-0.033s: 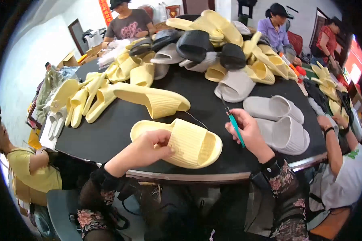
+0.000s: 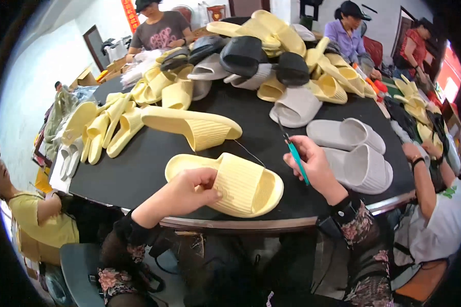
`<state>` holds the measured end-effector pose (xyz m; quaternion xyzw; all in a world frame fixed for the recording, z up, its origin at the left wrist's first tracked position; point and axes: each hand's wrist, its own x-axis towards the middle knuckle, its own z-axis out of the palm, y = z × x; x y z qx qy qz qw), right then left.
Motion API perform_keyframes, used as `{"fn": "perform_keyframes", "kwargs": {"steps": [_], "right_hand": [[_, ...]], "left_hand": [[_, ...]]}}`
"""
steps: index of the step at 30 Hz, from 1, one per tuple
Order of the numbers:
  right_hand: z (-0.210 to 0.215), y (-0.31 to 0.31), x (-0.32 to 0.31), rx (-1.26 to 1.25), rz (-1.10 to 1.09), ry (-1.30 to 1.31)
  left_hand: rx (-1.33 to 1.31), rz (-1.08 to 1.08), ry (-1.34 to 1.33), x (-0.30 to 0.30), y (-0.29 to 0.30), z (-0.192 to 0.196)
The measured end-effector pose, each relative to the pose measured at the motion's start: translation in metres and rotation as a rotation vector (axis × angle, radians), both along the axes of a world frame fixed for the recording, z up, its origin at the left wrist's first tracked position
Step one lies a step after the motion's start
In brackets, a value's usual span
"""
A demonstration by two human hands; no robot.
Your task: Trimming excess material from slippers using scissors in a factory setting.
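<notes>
My left hand [image 2: 193, 190] is closed on a yellow slide slipper [image 2: 241, 185], gripping the edge of its ribbed strap. That slipper lies sole down near the table's front edge, its strap opening toward the right. In my right hand [image 2: 312, 162] is a slim teal-handled tool [image 2: 296, 158] with a thin metal tip pointing up and away; its exact kind is unclear. Behind the held slipper, a second yellow slipper [image 2: 210, 134] rests on its side. A thin cord [image 2: 248, 152] runs between the two. Right of my right hand stand two grey slippers [image 2: 361, 170], side by side.
Yellow, black and grey slippers [image 2: 243, 56] are heaped at the far side of the black table [image 2: 123, 176]. More yellow slippers [image 2: 100, 130] lie at the left. People work across the table and at right; another person [image 2: 46, 217] is at the left.
The whole scene has shifted a few pixels. Both hands keep their holds, and no slipper has visibly been moved.
</notes>
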<state>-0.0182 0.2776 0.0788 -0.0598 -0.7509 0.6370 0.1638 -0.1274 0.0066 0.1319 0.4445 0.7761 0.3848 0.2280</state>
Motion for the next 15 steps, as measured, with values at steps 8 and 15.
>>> {"fn": "perform_keyframes", "kwargs": {"steps": [8, 15], "right_hand": [[-0.015, 0.024, 0.007, 0.246, -0.06, 0.138], [-0.02, 0.017, 0.002, 0.299, -0.039, 0.274]], "left_hand": [[-0.149, 0.068, 0.065, -0.005, 0.021, -0.007], [-0.223, 0.17, 0.541, -0.092, -0.009, -0.053]]}}
